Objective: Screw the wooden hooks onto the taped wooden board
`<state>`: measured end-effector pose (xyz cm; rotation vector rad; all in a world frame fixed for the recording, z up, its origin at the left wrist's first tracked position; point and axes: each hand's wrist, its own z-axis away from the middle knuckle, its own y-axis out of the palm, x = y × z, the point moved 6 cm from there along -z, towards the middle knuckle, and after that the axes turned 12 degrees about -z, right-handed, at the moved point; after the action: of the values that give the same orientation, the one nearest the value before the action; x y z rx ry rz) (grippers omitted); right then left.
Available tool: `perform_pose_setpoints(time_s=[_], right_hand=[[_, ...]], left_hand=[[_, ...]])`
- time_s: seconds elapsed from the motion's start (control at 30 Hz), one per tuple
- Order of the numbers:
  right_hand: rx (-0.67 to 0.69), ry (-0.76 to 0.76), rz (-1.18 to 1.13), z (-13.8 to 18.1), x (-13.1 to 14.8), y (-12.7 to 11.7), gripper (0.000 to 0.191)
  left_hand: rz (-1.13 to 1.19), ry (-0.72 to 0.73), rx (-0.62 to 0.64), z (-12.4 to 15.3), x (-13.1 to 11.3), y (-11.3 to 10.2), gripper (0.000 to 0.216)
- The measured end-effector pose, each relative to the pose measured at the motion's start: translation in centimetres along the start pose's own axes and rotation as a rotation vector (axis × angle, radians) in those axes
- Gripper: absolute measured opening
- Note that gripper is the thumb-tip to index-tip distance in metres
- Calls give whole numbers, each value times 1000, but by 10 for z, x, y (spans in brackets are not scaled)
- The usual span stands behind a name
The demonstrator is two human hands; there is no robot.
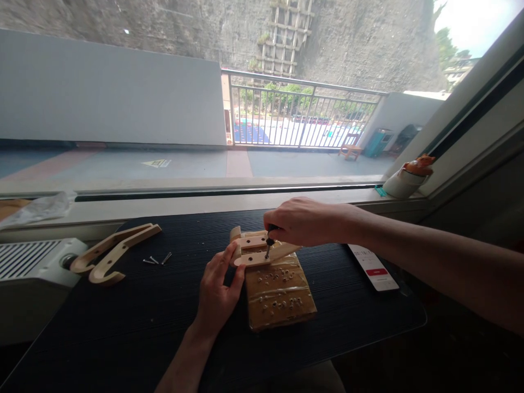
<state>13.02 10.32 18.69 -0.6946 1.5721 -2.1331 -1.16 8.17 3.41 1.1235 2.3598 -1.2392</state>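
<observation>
A tape-wrapped brown block (282,292), pitted with small holes, lies on the dark table (123,322). Two pale wooden hook pieces (256,251) rest across its far end. My left hand (216,292) pinches the curved near end of these pieces, thumb and fingers closed on the wood. My right hand (301,221) is closed around a short black-handled screwdriver (269,244), whose tip points down onto the front wooden piece.
Two more wooden hooks (112,252) lie at the table's left, with three loose screws (158,260) beside them. A phone (373,267) lies to the right of the block. A white radiator (28,259) stands at far left, a window sill behind.
</observation>
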Motion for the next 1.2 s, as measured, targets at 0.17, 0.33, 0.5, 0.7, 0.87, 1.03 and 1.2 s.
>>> perform_pose_setpoints(time_s=[0.17,0.33,0.5,0.7,0.87,1.03,1.2], right_hand=[[-39,-1,41,2,1,-3,29],[-11,-58,26,2,6,-9,21],[8,-45,5,-2,4,-6,26],[-68,16,29,-4,-5,-3,34],[-26,-67,-23,1,1,-7,24],[33,-103,-40,2,6,-7,22],[-36,-8,10,-2,0,-2,29]], left_hand=[[1,1,1,0,-1,-1,52],[13,2,4,0,-1,-1,51],[16,-7,5,0,-1,0,50],[5,-9,-2,0,-1,-1,49],[9,-5,6,0,-1,-1,49],[3,-4,3,0,0,0,50],[5,-10,-3,1,0,0,49]])
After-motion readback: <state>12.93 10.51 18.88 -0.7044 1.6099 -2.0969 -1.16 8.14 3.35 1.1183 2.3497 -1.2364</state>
